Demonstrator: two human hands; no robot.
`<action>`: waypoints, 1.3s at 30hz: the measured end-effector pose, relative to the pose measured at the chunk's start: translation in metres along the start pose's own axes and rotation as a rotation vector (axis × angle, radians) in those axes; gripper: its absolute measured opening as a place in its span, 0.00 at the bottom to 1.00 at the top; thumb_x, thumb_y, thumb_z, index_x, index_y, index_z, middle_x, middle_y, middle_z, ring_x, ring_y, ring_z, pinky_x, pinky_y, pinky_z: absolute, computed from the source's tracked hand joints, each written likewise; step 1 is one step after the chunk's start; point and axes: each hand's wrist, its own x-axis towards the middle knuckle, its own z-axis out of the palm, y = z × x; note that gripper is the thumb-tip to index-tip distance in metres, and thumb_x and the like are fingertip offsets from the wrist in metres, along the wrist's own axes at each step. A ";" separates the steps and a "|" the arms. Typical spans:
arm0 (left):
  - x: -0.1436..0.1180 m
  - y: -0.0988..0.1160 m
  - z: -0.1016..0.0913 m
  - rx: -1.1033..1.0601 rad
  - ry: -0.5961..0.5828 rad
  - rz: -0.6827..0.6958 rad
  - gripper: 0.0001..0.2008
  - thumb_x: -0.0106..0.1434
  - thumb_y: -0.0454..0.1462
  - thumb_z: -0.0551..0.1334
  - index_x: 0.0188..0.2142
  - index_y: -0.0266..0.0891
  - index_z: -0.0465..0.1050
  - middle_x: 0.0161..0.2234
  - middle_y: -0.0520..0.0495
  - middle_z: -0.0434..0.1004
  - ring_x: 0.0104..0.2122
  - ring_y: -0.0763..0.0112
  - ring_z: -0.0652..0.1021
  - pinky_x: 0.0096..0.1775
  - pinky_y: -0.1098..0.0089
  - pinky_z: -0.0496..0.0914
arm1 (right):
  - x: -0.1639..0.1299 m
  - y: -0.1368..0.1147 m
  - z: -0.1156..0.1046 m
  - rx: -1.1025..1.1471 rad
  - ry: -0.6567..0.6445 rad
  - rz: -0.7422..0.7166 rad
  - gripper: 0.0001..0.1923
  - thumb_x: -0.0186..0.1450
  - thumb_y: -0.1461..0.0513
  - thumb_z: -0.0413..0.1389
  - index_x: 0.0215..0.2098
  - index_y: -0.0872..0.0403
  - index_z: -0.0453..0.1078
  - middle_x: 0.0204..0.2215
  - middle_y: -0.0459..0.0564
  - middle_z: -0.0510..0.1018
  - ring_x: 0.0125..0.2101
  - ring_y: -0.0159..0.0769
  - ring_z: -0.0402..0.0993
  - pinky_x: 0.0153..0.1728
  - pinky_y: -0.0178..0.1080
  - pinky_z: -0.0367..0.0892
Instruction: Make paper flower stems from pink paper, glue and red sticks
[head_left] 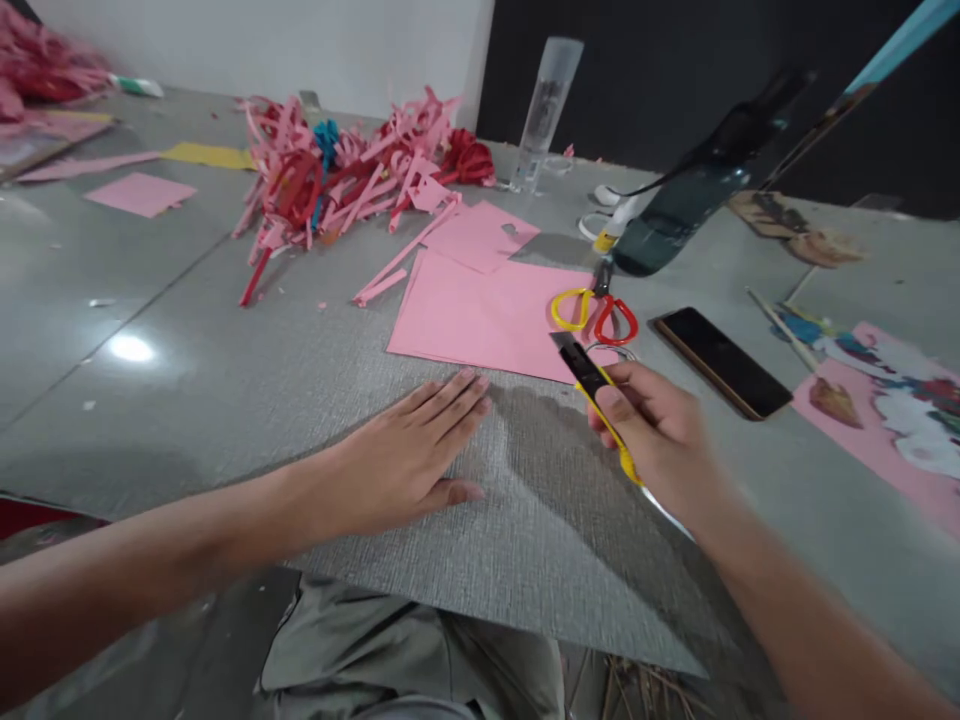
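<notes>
My left hand (420, 445) lies flat on a grey textured sheet (517, 560), fingers stretched out close to the near edge of the pink paper (480, 315). In my right hand (660, 425) is a yellow and black utility knife (589, 375), its blade end pointing up and left above the paper's right corner. Just beyond the knife, scissors (600, 295) with one yellow and one red handle loop rest partly on the pink paper. A smaller pink sheet (480, 235) with a hole in it overlaps the far edge of the paper.
A heap of pink and red paper strips (337, 175) lies at the back. Behind the scissors stand a clear glass (544, 110) and a dark bottle (682, 205). A phone (724, 360) and a decorated pink sheet (885, 410) lie right. The grey sheet's front edge is above my lap.
</notes>
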 end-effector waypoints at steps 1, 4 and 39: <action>-0.003 0.006 -0.002 0.013 -0.007 0.007 0.42 0.75 0.57 0.47 0.74 0.26 0.50 0.75 0.30 0.45 0.75 0.50 0.47 0.72 0.53 0.49 | -0.002 0.000 0.003 -0.027 -0.020 -0.008 0.15 0.73 0.48 0.55 0.42 0.51 0.70 0.26 0.43 0.73 0.21 0.30 0.67 0.22 0.34 0.62; -0.015 0.028 -0.007 0.031 -0.034 0.045 0.49 0.71 0.63 0.46 0.74 0.25 0.49 0.75 0.28 0.45 0.75 0.47 0.47 0.71 0.52 0.49 | -0.007 -0.003 0.010 -0.103 -0.079 -0.041 0.14 0.74 0.50 0.53 0.42 0.51 0.69 0.26 0.43 0.74 0.21 0.30 0.67 0.23 0.34 0.61; -0.049 0.002 -0.019 -0.244 0.198 -0.251 0.08 0.74 0.34 0.58 0.49 0.41 0.74 0.49 0.45 0.76 0.48 0.63 0.74 0.50 0.60 0.70 | -0.034 -0.032 0.023 -0.422 -0.494 -0.334 0.19 0.73 0.65 0.53 0.57 0.42 0.76 0.48 0.44 0.82 0.46 0.33 0.78 0.46 0.35 0.72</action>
